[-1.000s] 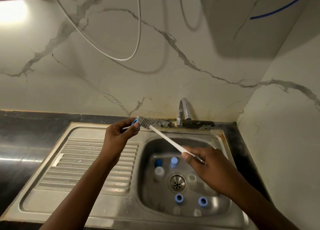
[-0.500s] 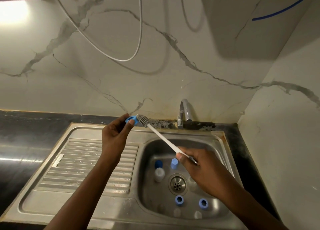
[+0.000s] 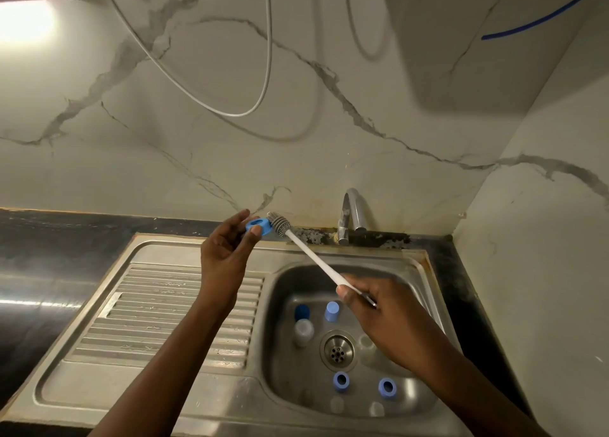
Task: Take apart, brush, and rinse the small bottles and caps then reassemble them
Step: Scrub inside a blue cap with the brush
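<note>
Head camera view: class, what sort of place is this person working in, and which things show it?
Most likely a home kitchen: a steel sink with a ribbed draining board set in a dark worktop, a tap at the back, and a marble-look wall behind.

Hidden: our right hand (image 3: 385, 324) covers the handle end of the white plastic brush (image 3: 309, 252) | Cut off: our forearms, at bottom edge | Unclear: pale translucent small bottles (image 3: 336, 404) look faint
</note>
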Demonstrator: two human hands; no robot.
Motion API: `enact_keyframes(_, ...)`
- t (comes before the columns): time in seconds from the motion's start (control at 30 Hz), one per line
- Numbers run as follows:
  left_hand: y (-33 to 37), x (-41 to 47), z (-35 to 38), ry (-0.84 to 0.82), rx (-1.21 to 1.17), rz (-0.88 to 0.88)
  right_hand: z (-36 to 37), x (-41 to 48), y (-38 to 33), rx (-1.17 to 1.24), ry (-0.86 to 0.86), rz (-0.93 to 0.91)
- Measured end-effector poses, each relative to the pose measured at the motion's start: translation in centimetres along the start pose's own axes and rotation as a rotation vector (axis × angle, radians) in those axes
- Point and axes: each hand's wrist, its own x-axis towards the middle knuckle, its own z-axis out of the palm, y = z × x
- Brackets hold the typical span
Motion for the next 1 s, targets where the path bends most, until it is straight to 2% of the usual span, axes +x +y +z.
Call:
enact_keyframes(0.27,-0.6,-0.8,0.1,-0.089,0.007,-0.059,-0.3,0.0,0.0,-0.007,0.002,0.021)
enact_keyframes(0.43,-0.3,-0.5,-0.4,-0.128,-0.155,-0.107,0.2,0.2,0.0,0.005,-0.004,0.011)
enact_keyframes(0.6,-0.8,0.0,0.0,0.121,-0.521,-0.252,1.6,-0.1,-0.2,0.051,-0.012,-0.001)
enact_keyframes(0.73,-1.3,-0.2,0.3,0.177,-0.66,-0.328,1.9,-0.5,-0.6,0.084,-0.009,-0.013)
enact_keyframes(0.83,-1.6,-0.3,0.2,0.162,-0.665,-0.373,1.7,-0.7,-0.6,0.03,-0.006,-0.048)
enact_keyframes(1.0,-1.5,-0.6,0.3,0.07,-0.557,-0.401,1.4,-0.2,0.0,-0.035,-0.023,0.004)
